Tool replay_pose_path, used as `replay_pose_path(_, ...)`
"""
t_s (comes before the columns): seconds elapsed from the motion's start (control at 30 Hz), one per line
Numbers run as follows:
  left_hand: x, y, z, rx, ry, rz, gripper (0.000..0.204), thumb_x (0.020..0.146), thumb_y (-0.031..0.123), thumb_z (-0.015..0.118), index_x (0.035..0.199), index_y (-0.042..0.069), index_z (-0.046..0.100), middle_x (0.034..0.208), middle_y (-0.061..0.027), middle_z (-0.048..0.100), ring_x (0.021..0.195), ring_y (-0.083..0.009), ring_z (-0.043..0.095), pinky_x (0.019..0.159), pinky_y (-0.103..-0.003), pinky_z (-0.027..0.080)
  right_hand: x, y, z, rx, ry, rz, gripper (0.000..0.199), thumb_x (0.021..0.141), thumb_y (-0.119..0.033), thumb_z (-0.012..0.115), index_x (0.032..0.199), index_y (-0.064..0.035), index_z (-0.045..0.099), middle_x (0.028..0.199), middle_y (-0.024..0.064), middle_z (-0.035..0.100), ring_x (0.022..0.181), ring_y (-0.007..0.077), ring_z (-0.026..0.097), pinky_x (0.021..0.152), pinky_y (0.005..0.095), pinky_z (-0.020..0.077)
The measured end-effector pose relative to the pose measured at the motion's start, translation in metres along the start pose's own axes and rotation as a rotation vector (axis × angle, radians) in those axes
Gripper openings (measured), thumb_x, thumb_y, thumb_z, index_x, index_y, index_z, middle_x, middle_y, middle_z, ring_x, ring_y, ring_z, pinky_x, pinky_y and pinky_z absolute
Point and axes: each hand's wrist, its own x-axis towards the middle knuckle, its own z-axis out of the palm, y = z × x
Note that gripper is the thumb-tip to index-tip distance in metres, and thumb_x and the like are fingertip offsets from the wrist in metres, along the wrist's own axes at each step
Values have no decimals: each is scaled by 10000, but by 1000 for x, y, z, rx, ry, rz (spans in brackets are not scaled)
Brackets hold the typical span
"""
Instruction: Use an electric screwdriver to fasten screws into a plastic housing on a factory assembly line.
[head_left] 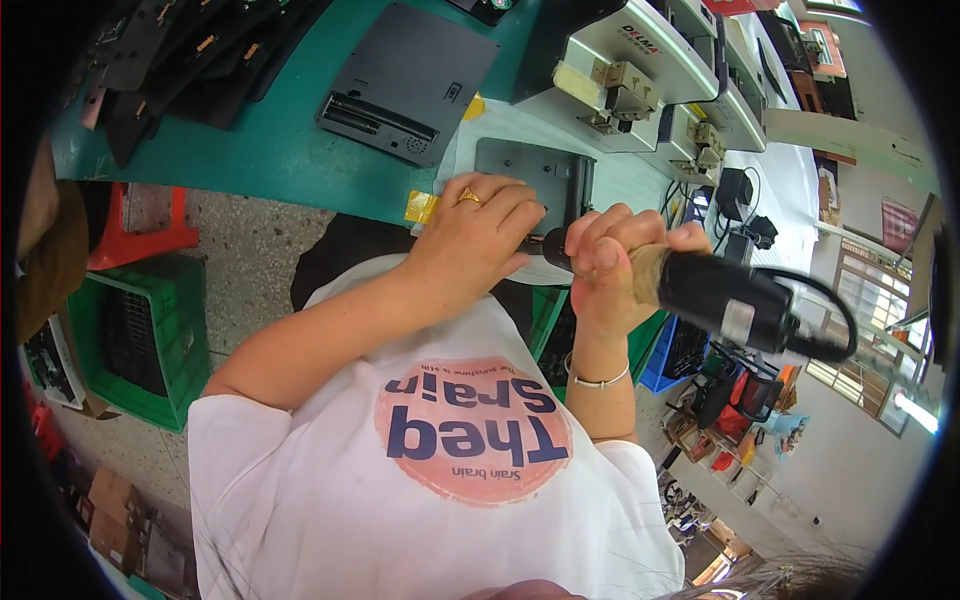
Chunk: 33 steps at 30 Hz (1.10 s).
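My right hand (610, 265) is wrapped around a black electric screwdriver (725, 300) held almost level, its tip pointing left toward my other hand. With fingers bent, my left hand (480, 230) grips the near edge of a dark grey plastic casing (530, 165), which lies on a white sheet at the bench edge. The screwdriver's tip meets the casing's near side beside my left thumb and fingertips; the exact contact and any screw are hidden. Another grey casing (405, 85), with a long slot and a small round grille, rests farther left on the green mat.
Dark panels (200, 60) are piled at the far left. Grey-white machines with metal fittings (620, 95) stand at the back right. Yellow tape (420, 207) sticks at the bench edge. A green crate (140, 345) and a red stool (150, 228) are on the floor at left.
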Motion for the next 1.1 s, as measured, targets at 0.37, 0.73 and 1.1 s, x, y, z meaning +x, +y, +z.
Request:
replay_pose_path(0.37, 3, 9, 13, 179, -26, 178, 492, 611, 246, 767, 1026, 79, 561, 1185, -161, 506, 1195, -334, 450, 924, -439, 404, -25, -26, -24, -113, 162, 221, 235, 883, -71, 556, 1024, -98, 370, 686, 1, 378, 600, 118, 400, 571, 265, 394)
replay_pose_path(0.73, 25, -3, 24, 434, -165, 33, 867, 447, 459, 856, 1167, 96, 536, 1324, -261, 441, 1271, -398, 383, 1029, -484, 257, 48, -66, -25, 325, 35, 34, 272, 959, -124, 538, 1221, -104, 467, 671, -2, 328, 654, 112, 353, 623, 273, 365)
replay_pose_path(1.1, -6, 10, 21, 417, 108, 154, 935, 434, 472, 829, 1255, 170, 498, 1168, -213, 466, 1153, -380, 447, 991, -496, 239, 38, -80, 7, 334, -99, -33, 389, 956, -108, 523, 1323, -126, 398, 697, -11, 344, 647, 106, 373, 624, 264, 377)
